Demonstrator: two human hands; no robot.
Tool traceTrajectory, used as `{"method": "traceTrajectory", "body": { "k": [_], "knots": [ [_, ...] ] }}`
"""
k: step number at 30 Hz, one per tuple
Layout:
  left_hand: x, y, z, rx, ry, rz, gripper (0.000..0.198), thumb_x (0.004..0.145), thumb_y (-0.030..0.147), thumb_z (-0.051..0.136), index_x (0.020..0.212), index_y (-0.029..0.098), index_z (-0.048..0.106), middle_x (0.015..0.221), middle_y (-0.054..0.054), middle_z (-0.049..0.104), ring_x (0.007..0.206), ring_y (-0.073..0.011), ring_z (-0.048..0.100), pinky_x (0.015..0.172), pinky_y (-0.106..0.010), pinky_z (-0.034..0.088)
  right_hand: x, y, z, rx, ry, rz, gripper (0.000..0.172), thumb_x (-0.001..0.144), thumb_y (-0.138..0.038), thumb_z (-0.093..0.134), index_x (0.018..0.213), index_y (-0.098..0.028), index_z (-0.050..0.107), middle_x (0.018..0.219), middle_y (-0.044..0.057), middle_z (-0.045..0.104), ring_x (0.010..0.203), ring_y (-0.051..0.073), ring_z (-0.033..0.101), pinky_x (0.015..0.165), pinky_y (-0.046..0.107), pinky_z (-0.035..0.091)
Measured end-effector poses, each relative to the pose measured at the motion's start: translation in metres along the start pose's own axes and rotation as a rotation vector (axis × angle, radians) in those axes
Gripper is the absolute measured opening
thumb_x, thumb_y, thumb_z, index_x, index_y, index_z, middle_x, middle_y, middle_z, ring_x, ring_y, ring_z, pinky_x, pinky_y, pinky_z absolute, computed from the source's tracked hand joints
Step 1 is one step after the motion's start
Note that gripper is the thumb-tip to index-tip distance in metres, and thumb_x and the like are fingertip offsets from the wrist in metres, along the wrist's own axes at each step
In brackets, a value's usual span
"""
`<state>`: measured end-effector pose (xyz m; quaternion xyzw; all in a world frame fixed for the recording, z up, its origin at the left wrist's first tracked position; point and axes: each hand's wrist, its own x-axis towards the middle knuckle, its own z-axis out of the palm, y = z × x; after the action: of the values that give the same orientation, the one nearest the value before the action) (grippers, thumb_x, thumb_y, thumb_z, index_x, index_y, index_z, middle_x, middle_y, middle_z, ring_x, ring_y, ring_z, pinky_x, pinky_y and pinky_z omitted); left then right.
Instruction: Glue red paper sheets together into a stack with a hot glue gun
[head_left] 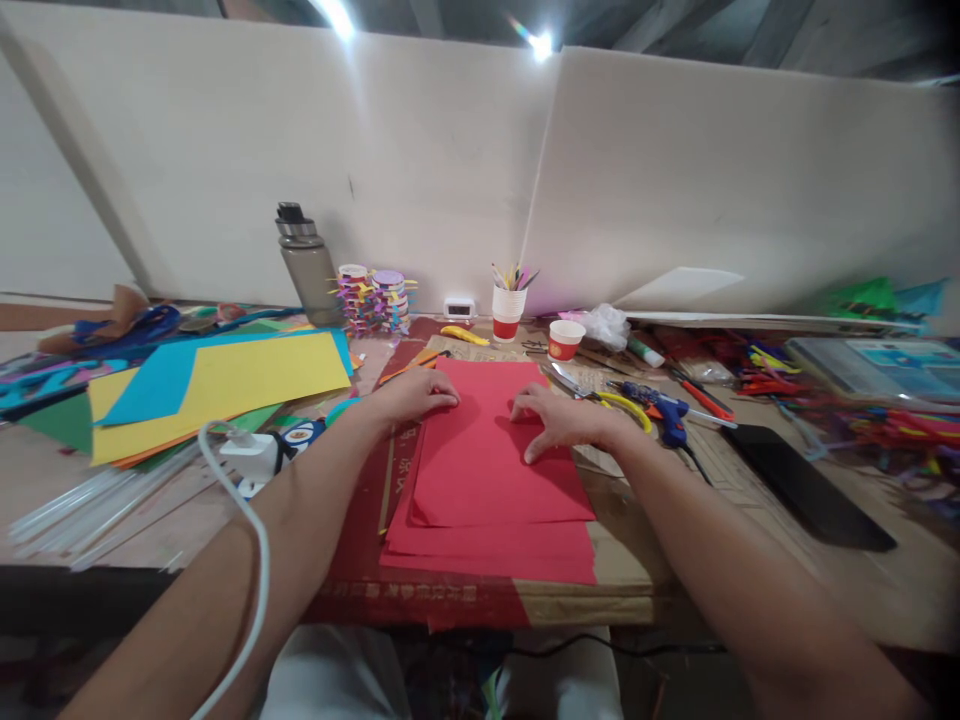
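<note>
Left hand (424, 393) on the left side of the red paper (487, 485), fingers bent; can't tell if it pinches. Right hand (559, 418) on the right side, thumb and fingers spread, unclenched. Paper stack lies flat, centred before the person; long axis seems to run away from them, toward the wall, near edges roughly parallel to the counter front, lower sheets jutting out nearer. Under it, red-and-brown printed cardboard (622, 550) on a cluttered counter (169, 515). Left: yellow sheet (262, 385), bottle (307, 265). Right: glue gun (671, 415), black phone (806, 490). Behind, pale wall panels (450, 150); bright lights (541, 45) above.
</note>
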<state>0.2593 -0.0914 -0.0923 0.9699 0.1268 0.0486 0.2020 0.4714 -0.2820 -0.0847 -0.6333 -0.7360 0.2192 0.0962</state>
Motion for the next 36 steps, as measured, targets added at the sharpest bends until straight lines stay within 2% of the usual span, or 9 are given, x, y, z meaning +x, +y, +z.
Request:
{"method": "traceTrajectory", "body": {
  "k": [4, 10, 19, 22, 25, 29, 33, 34, 36],
  "knots": [
    [0.001, -0.002, -0.002, -0.001, -0.005, -0.029, 0.027, 0.083, 0.036, 0.053, 0.088, 0.022, 0.075, 0.094, -0.001, 0.073, 0.085, -0.0145, 0.063, 0.075, -0.018, 0.04, 0.001, 0.002, 0.0, -0.014, 0.004, -0.004, 0.051, 0.061, -0.041, 0.08, 0.103, -0.021, 0.058, 0.113, 0.008, 0.048, 0.103, 0.024, 0.05, 0.09, 0.036, 0.042],
    [0.0, 0.007, -0.004, -0.013, -0.005, -0.058, 0.027, 0.082, 0.035, 0.052, 0.087, 0.02, 0.075, 0.093, -0.003, 0.074, 0.082, -0.0146, 0.063, 0.073, -0.018, 0.04, 0.002, 0.002, 0.0, -0.006, 0.015, -0.011, 0.048, 0.062, -0.04, 0.08, 0.102, -0.021, 0.061, 0.112, 0.007, 0.049, 0.102, 0.023, 0.05, 0.091, 0.035, 0.041],
    [-0.003, 0.014, -0.005, -0.006, 0.014, -0.079, 0.026, 0.082, 0.035, 0.053, 0.086, 0.02, 0.074, 0.094, -0.002, 0.074, 0.083, -0.0143, 0.064, 0.074, -0.018, 0.039, 0.006, 0.002, 0.0, 0.006, 0.118, -0.067, 0.024, 0.074, -0.035, 0.071, 0.089, -0.018, 0.065, 0.101, 0.008, 0.057, 0.097, 0.022, 0.055, 0.088, 0.033, 0.042],
    [-0.004, 0.016, -0.006, -0.04, 0.012, -0.15, 0.033, 0.085, 0.042, 0.049, 0.083, 0.019, 0.074, 0.086, -0.001, 0.074, 0.076, -0.0139, 0.063, 0.069, -0.018, 0.04, 0.009, 0.007, 0.0, 0.024, 0.157, -0.089, 0.02, 0.078, -0.038, 0.065, 0.085, -0.019, 0.066, 0.1, 0.007, 0.061, 0.097, 0.022, 0.056, 0.088, 0.034, 0.042],
    [-0.004, 0.018, -0.008, -0.132, 0.019, -0.199, 0.044, 0.088, 0.048, 0.042, 0.08, 0.018, 0.074, 0.086, -0.004, 0.074, 0.077, -0.015, 0.062, 0.072, -0.02, 0.042, 0.01, 0.01, 0.001, 0.083, 0.177, -0.071, 0.023, 0.081, -0.042, 0.059, 0.083, -0.02, 0.065, 0.096, 0.006, 0.064, 0.092, 0.021, 0.057, 0.082, 0.032, 0.043],
    [-0.008, 0.017, -0.01, -0.377, 0.047, -0.188, 0.059, 0.089, 0.059, 0.034, 0.082, 0.015, 0.074, 0.098, -0.01, 0.072, 0.092, -0.0193, 0.062, 0.085, -0.024, 0.043, 0.009, 0.011, 0.002, 0.147, 0.209, 0.034, 0.032, 0.082, -0.051, 0.053, 0.072, -0.02, 0.058, 0.07, -0.002, 0.057, 0.066, 0.015, 0.051, 0.059, 0.027, 0.036],
    [-0.013, 0.018, -0.006, -0.606, 0.205, -0.29, 0.063, 0.082, 0.069, 0.038, 0.098, 0.016, 0.068, 0.102, -0.009, 0.07, 0.094, -0.0203, 0.061, 0.081, -0.026, 0.047, 0.01, 0.013, 0.001, 0.183, 0.295, 0.06, 0.037, 0.081, -0.053, 0.05, 0.065, -0.02, 0.049, 0.059, -0.006, 0.043, 0.058, 0.011, 0.04, 0.054, 0.026, 0.027],
    [-0.014, 0.018, -0.004, -0.68, 0.211, -0.308, 0.066, 0.082, 0.072, 0.035, 0.104, 0.017, 0.065, 0.1, -0.009, 0.07, 0.092, -0.02, 0.062, 0.079, -0.026, 0.048, 0.011, 0.014, 0.001, 0.199, 0.307, 0.057, 0.037, 0.081, -0.053, 0.049, 0.064, -0.02, 0.048, 0.059, -0.006, 0.042, 0.058, 0.011, 0.039, 0.054, 0.026, 0.026],
    [-0.015, 0.018, -0.002, -0.808, 0.148, -0.339, 0.074, 0.082, 0.076, 0.026, 0.112, 0.019, 0.062, 0.093, -0.009, 0.07, 0.087, -0.0196, 0.064, 0.076, -0.027, 0.05, 0.011, 0.016, 0.0, 0.234, 0.322, 0.065, 0.036, 0.081, -0.052, 0.048, 0.065, -0.02, 0.048, 0.06, -0.005, 0.041, 0.059, 0.012, 0.039, 0.055, 0.026, 0.027]
  ]
}}
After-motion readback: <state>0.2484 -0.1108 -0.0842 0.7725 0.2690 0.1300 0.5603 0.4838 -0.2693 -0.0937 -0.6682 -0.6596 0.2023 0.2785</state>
